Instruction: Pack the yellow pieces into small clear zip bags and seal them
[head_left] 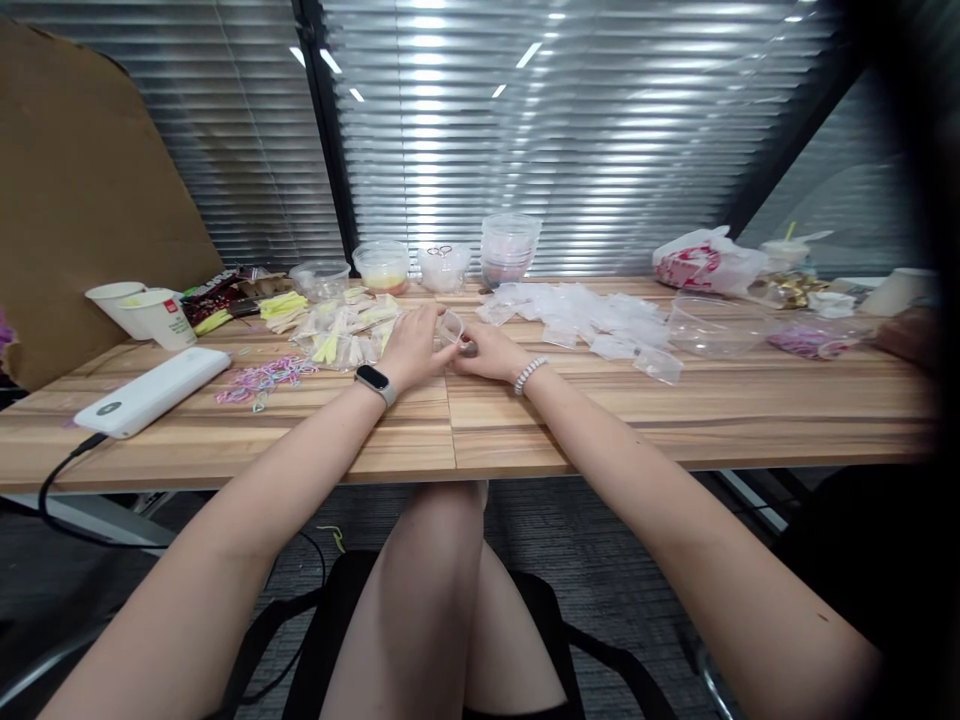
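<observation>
Over the middle of the table, my left hand (414, 348) and my right hand (491, 353) meet with fingers closed on a small clear plastic bag (451, 326). Part of it shows between the fingertips; the rest is hidden. A small dark spot appears at my right fingertips, too small to name. Beside my left hand lies a heap of filled clear bags (349, 335) with pale and yellow pieces inside. To the right of my right hand spreads a pile of flat translucent bags (581, 315). Pink and purple clips or small rings (268, 377) lie loose at the left.
A white power bank (154, 392) with a black cable and paper cups (166, 318) stand left. Along the back are round clear tubs (381, 268) and a tub stack (511, 250). At right are a clear container (709, 328), a plastic carrier bag (705, 262) and another person's hand (909, 338).
</observation>
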